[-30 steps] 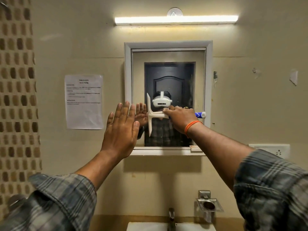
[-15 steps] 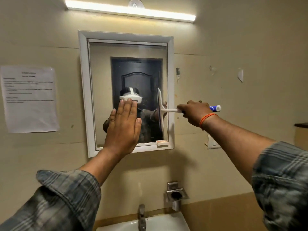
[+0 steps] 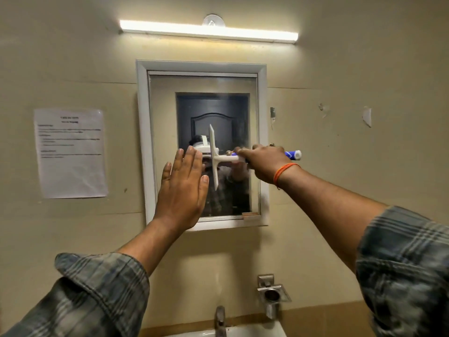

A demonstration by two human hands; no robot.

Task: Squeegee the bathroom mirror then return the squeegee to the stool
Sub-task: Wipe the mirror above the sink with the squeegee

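**Inspector:** Where is the squeegee (image 3: 215, 156), and how does it lie?

**Assistant:** Against the glass of the mirror (image 3: 165, 98), right of centre. The blade's long axis runs upright, 12 to 6 o'clock, leaning slightly. The handle's long axis is level and points to 3 o'clock, its blue end clear of the frame.

**Inspector:** Hands?

**Assistant:** The right hand (image 3: 262, 164) has its fingers curled round the handle, gripping it. The left hand (image 3: 183, 190) is flat, fingers straight and together, just beside the blade at its 9 o'clock. I cannot tell whether the palm touches the glass.

**Inspector:** Risks?

**Assistant:** As I judge it, three. A stroke toward 9 o'clock would run the blade into the left hand. If that palm is on the glass, it would leave prints. And a blade that tilts or lifts would leave streaks; haze shows near the right edge of the glass.

**Inspector:** Surroundings?

**Assistant:** A paper notice (image 3: 70, 153) at 9 o'clock of the mirror, a tube light (image 3: 209, 31) at 12, a tap (image 3: 220, 319) at 6. The stool is not in view.
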